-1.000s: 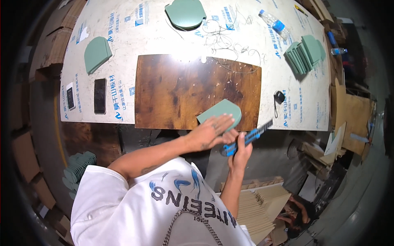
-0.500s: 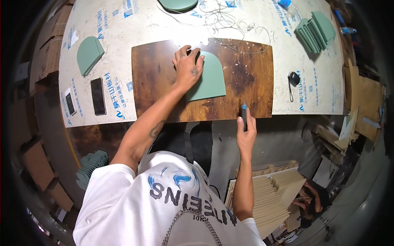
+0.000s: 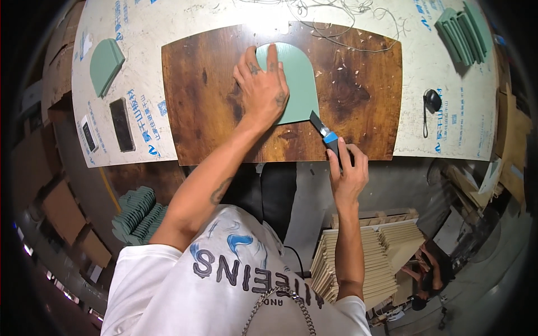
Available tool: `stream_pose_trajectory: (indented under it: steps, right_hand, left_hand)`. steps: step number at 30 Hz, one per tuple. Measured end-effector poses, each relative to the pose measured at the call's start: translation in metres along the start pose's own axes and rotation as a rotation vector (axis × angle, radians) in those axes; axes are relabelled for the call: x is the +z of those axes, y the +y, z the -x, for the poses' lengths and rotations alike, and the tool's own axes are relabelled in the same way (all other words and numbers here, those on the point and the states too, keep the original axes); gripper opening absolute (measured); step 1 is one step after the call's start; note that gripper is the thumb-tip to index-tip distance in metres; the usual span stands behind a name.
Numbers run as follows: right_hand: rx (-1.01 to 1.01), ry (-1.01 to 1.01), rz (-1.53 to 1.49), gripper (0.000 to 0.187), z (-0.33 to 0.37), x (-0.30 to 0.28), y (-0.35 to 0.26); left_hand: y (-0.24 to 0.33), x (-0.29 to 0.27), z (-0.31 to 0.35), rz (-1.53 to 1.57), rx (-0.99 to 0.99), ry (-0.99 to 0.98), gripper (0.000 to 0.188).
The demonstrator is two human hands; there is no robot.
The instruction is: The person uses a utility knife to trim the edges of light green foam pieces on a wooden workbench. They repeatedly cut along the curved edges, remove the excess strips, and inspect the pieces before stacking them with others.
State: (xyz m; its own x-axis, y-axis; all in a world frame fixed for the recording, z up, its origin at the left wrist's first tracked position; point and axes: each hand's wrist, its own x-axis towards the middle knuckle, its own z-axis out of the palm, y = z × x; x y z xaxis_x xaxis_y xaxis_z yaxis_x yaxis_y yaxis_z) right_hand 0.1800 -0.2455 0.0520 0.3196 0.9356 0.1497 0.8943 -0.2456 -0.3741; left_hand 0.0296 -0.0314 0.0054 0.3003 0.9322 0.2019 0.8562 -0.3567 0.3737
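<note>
A pale green panel [image 3: 298,84] with a rounded far end and a straight near edge lies flat on a brown wood-grain board [image 3: 358,106]. My left hand [image 3: 263,89] rests over its left side, fingers apart, with fingertips near the rounded end. In my right hand [image 3: 348,168] is a utility knife [image 3: 332,140] with a blue-and-black handle, its dark blade out. The blade tip meets the panel's near right corner; whether it is cutting in, I cannot tell.
Green panels are stacked at the far right [image 3: 462,33], far left [image 3: 105,67] and low left [image 3: 139,215]. Phones [image 3: 122,124] lie on the left, a black corded object [image 3: 432,101] on the right. Loose string [image 3: 336,25] tangles beyond the board. Another person [image 3: 428,271] is at lower right.
The knife in my right hand has come up and left to the panel's near right corner. My left hand has spread from the panel's left edge onto its surface. The view has shifted.
</note>
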Motion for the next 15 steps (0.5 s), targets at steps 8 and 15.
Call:
stream_pose_trajectory:
  steps: [8,15]
  right_hand:
    - [-0.096,-0.014,-0.013,0.046,-0.016,0.006,0.011]
    - [-0.162,-0.028,-0.027,0.046,-0.058,0.021,0.008]
  left_hand:
    - [-0.012,0.007,0.003,0.012,0.064,0.025,0.026]
    - [-0.01,-0.001,0.003,0.059,0.041,0.057,0.016]
